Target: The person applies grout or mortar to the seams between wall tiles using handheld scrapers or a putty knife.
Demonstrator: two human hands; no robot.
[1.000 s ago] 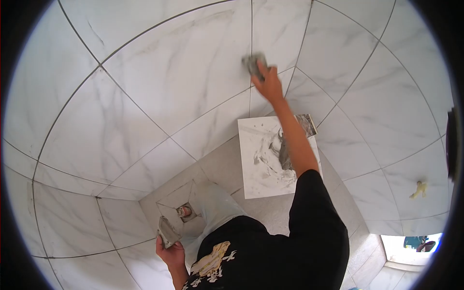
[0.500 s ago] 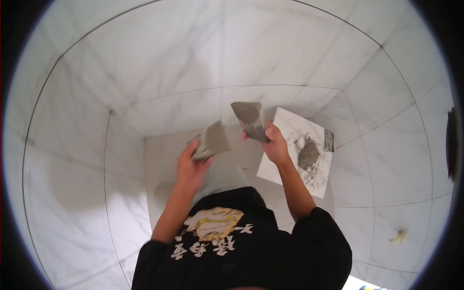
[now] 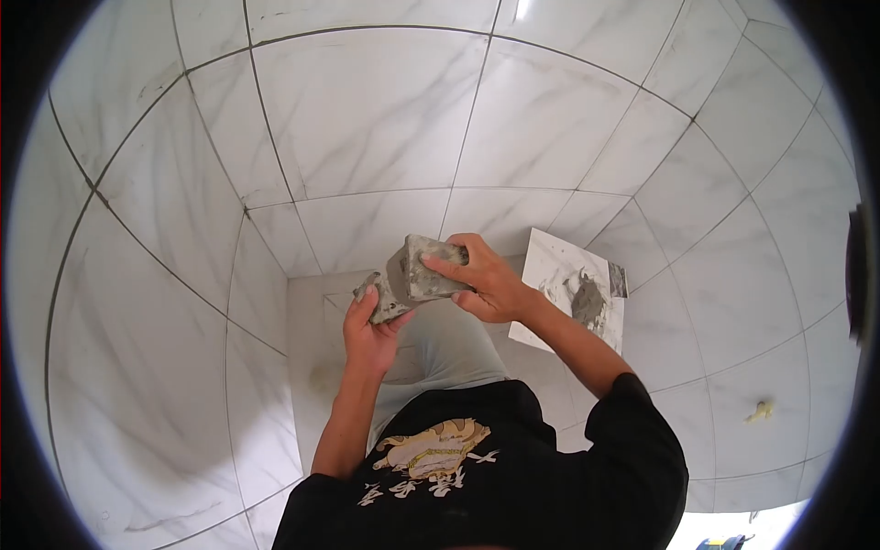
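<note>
My left hand (image 3: 369,341), low and to the left, grips a flat grey mortar-smeared piece (image 3: 389,302) with its thumb on the near face. My right hand (image 3: 493,286) is closed around a second grey piece (image 3: 436,275), blocky with rounded corners and stained with mortar. A smooth layer of wet mortar (image 3: 397,275) shows on its left side. The two pieces overlap in front of my body, the right one above and partly covering the left one.
On the floor to my right lies a white tile board (image 3: 541,261) carrying a heap of grey mortar (image 3: 588,301). A small dark-smeared flat piece (image 3: 618,280) sits at its right edge. Marbled tile walls (image 3: 385,119) close in around me. A yellowish fitting (image 3: 760,411) sticks out of the right wall.
The two pieces, held apart before, have come together. My right hand has moved down and left, turning its piece over towards the left one. The view has shifted, showing more wall.
</note>
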